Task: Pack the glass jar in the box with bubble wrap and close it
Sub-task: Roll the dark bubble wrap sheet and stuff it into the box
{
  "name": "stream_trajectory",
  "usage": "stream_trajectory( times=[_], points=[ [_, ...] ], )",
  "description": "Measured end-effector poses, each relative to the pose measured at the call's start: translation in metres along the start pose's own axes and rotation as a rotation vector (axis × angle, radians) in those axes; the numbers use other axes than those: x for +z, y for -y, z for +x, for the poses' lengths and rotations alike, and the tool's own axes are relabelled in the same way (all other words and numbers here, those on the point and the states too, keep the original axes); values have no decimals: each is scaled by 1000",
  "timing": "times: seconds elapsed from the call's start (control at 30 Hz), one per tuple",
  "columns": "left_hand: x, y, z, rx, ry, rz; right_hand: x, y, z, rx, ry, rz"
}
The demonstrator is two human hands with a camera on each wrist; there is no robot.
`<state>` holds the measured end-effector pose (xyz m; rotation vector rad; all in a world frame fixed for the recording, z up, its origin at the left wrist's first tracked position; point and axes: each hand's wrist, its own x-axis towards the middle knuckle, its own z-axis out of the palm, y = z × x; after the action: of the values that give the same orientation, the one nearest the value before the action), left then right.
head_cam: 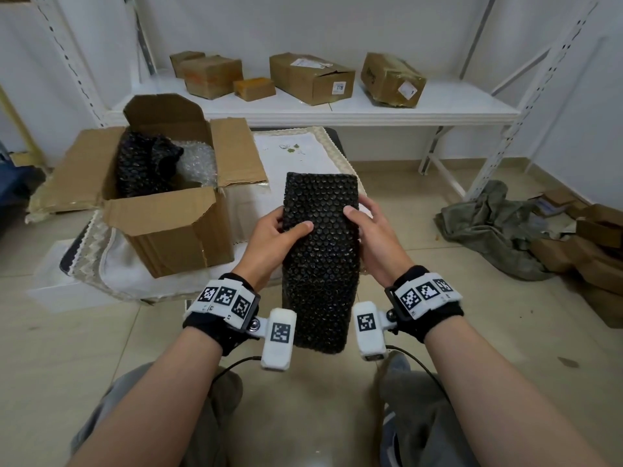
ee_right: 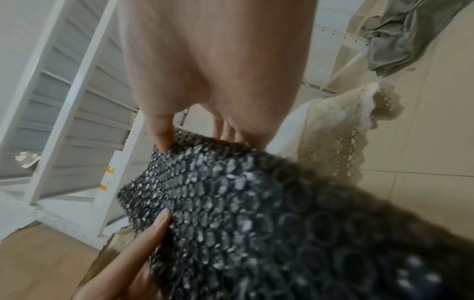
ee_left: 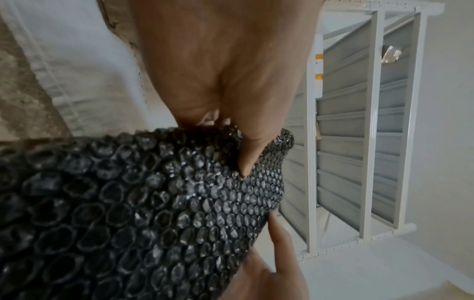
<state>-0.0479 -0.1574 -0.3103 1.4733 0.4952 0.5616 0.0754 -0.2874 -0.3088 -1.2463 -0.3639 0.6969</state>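
Both hands, left hand (head_cam: 273, 234) and right hand (head_cam: 370, 227), clamp fingers on a black bubble-wrap sheet (head_cam: 320, 261) beside the open brown cardboard box (head_cam: 168, 224); jar perhaps inside already, closing remains.

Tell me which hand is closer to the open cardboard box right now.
Left. The left hand grips the black bubble wrap on the side facing the open cardboard box; the right hand grips the wrap's far side, farther from it.

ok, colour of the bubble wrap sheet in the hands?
Black bubble wrap sheet; clearest in the head view.
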Motion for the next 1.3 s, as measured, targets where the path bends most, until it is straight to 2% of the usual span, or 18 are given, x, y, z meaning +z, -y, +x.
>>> stream_trajectory(
  times=[0.17,0.27,0.33,0.57,0.73,0.87,1.03,1.17,1.3],
  points=[
    [-1,0,0,119,-62,66,-1,-3,1,-62,-73,-78],
    [0,3,1,256,26,250,-2,-5,3,-78,-89,-117],
    [0,7,3,297,95,374,-3,-6,2,-115,-102,-168],
    [-3,5,0,175,179,366,-1,-2,-2,-303,-168,-386],
    [2,-3,-3,129,221,397,-4,6,-14,-533,-79,-480],
    [8,-33,-4,175,197,439,-1,27,-21,-623,-78,-490],
    [1,-86,-8,197,256,317,11,67,-31,-723,-97,-410],
    [-14,-124,-13,220,269,279,33,97,-35,-791,-24,-448],
    [-30,-157,-17,237,219,272,60,120,-37,-839,99,-438]
  ],
)
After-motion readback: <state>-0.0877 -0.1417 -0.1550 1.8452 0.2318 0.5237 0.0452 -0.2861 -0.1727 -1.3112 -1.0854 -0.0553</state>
